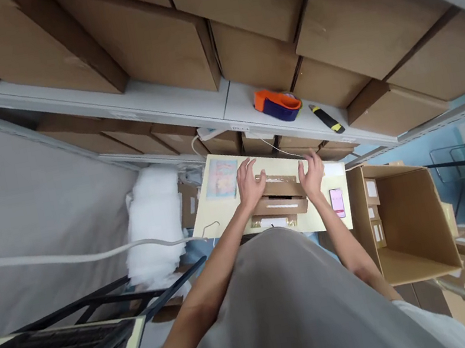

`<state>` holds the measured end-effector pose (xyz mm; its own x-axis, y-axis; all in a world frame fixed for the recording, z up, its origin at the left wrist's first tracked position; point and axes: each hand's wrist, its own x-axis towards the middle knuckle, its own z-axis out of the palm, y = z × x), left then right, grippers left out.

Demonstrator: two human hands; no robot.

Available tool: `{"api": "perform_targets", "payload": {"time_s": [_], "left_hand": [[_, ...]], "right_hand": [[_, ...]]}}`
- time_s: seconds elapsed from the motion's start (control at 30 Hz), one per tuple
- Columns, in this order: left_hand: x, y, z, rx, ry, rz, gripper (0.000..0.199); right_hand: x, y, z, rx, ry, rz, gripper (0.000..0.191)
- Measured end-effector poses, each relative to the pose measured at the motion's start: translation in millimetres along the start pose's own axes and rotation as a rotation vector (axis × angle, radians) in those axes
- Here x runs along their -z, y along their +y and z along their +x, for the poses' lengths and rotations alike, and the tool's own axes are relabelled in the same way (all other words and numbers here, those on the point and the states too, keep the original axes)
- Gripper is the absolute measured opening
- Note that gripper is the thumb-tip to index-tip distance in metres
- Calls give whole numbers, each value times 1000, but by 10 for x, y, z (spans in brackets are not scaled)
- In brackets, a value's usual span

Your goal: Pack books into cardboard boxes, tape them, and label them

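Note:
A small cardboard box [283, 189] lies on a pale yellow tabletop [217, 215], with a dark gap showing between its flaps. Clear tape or plastic shows along its far and near sides. At the box's left end is my left hand [251, 185], fingers apart and thumb toward the flap. My right hand [312, 175] is at the opposite end, its thumb and fingers also spread. Whether either palm presses on the cardboard, I cannot tell. A white label strip [282, 206] runs along the near flap.
A phone [337, 203] lies right of the box, a printed sheet [221, 178] to the left. An orange and purple tape dispenser [278, 105] and a utility knife [327, 119] rest on the shelf [184, 101]. A large open carton [407, 221] stands right; white wrap [155, 223] stands left.

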<state>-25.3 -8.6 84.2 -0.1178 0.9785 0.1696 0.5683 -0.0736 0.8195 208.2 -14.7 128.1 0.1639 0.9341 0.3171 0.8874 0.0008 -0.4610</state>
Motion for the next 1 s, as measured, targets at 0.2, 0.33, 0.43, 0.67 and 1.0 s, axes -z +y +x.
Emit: {"api": "perform_targets", "payload": {"time_s": [0.2,0.33,0.43,0.67,1.0], "left_hand": [[118,850,928,-269,251,-166,39],[167,1092,948,-278,286,-226,36],[175,1052,743,-230,253,-280,34],[406,950,58,-105,164,-418,28],[961,1284,-884,-121,110,-444,20]], "right_hand": [[208,-1041,1576,285,-216,-293,62],[172,-1376,1919,189,-365,-435,57],[208,-1381,1997,142,-439,-444,50],[557,-1094,1222,184,-233,127,57],[1046,-1241,-440,-181,-459,1029,66]]}}
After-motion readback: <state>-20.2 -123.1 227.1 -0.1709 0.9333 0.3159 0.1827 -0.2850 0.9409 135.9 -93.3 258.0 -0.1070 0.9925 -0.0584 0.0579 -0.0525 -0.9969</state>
